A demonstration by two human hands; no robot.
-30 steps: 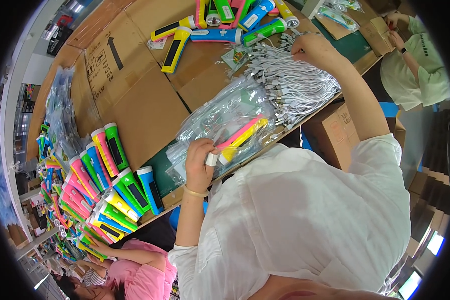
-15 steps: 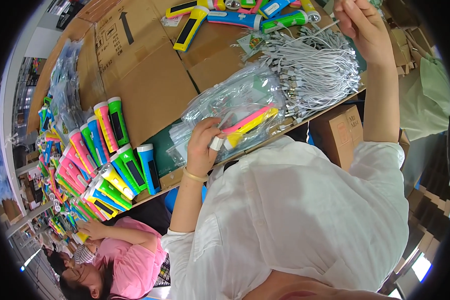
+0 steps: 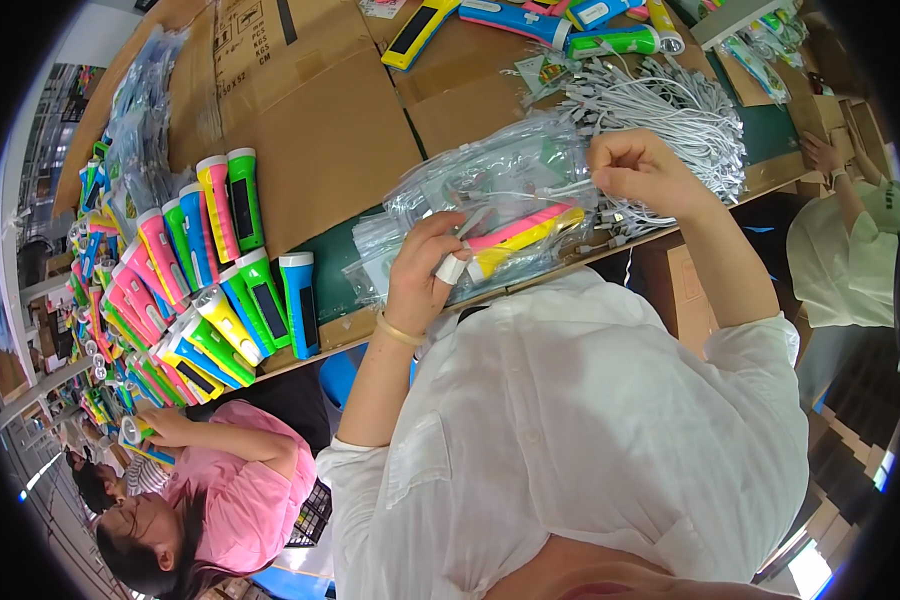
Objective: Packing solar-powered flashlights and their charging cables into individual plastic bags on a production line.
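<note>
My left hand (image 3: 422,272) grips a pink torch (image 3: 518,227) and a yellow torch (image 3: 522,246) together by their white heads, over a stack of clear plastic bags (image 3: 490,180) at the bench's near edge. My right hand (image 3: 642,172) is closed on a thin white cable (image 3: 560,188) just right of the torches, touching the top bag. A heap of bundled white cables (image 3: 682,112) lies right behind that hand.
Flattened brown cardboard (image 3: 310,110) covers the bench. Several coloured torches (image 3: 225,260) lie in rows at the left, more torches (image 3: 530,22) at the far edge. A person in pink (image 3: 240,480) works at lower left, another in white (image 3: 845,250) at right.
My right hand has come back from the far cable heap to the bag with a white cable in it. My left hand has kept the two torches in place.
</note>
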